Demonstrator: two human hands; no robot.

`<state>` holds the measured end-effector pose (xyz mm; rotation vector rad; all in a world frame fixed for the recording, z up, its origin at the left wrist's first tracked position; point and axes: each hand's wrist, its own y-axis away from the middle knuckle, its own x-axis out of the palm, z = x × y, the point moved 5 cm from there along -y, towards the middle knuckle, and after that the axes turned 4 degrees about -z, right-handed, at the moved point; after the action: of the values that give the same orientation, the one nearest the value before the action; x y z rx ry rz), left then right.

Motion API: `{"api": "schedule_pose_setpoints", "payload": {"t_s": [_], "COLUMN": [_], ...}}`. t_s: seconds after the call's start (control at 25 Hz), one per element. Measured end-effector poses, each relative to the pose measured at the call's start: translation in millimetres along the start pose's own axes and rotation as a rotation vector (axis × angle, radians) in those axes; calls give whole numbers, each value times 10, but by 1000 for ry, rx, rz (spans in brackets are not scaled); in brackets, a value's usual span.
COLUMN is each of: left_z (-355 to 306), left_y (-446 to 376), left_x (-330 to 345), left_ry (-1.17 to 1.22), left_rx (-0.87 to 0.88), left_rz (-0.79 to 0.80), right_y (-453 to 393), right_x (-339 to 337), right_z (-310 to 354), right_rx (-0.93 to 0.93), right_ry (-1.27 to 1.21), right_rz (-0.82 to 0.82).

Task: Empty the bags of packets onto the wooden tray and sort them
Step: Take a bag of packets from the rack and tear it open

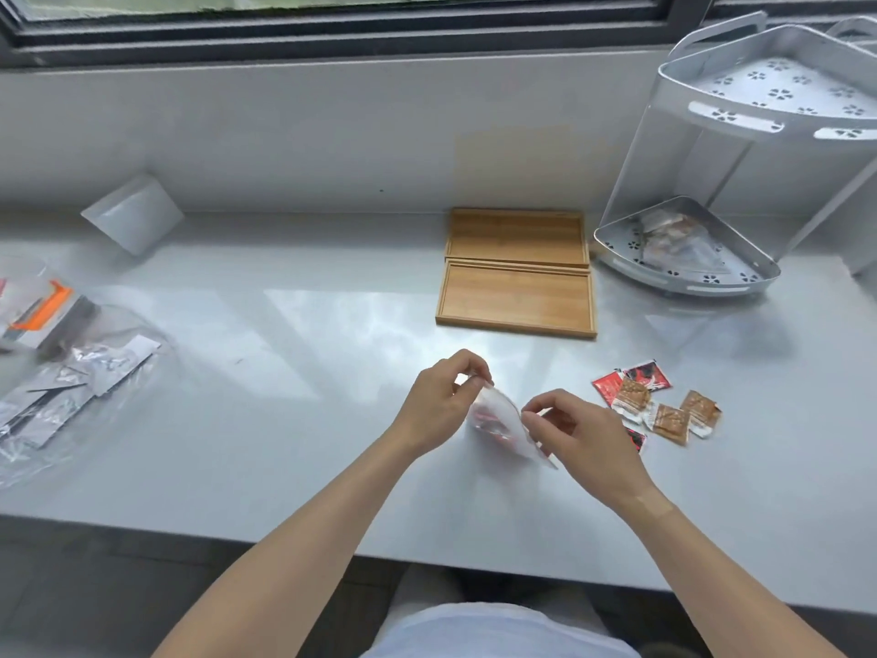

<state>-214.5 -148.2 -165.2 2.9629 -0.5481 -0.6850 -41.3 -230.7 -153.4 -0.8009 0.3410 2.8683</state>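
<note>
Evidently the step in hand is opening the clear bag (498, 422), held just above the table (284, 420), nearer the person than the wooden tray (516, 299). The left hand (439, 406) pinches one lip of its mouth, the right hand (569, 432) the other, fingers curled. Better to peel the lips apart evenly, then carry the bag over the tray before tipping; loose packets (664, 408) already lie on the table beside the tray's near right corner.

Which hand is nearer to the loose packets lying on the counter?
Right. The right hand sits just beside the loose packets, pinching the small bag; the left hand grips the bag's far side.
</note>
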Motion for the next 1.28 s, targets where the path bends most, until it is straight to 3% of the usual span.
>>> {"api": "schedule_pose_setpoints", "payload": {"t_s": [0.44,0.56,0.68,0.76,0.84,1.0,1.28], "left_z": [-102,-113,-74,17,60,66,145], "left_y": [-166,-94,135,255,307,274,230], "left_x": [91,103,48,135,233,209,131], "left_ry": [-32,-48,-19,148,265,345,358], "left_rx": [110,142,-58,-337,-495,-511,-509], "left_rz": [75,-18,-238,-123,29,79,98], "right_y": [-91,-113,-129,-128,-131,-172,-273], "right_x": [112,150,192,246,319,391,364], "right_z": [54,15,-6,-3,-6,-25,-33], "right_rx": [92,147,156,97,35,0,42], "right_ry": [-75,-154,-171,-119,-53,-3,-130], "right_rz": [10,17,14,17,46,81,131]}}
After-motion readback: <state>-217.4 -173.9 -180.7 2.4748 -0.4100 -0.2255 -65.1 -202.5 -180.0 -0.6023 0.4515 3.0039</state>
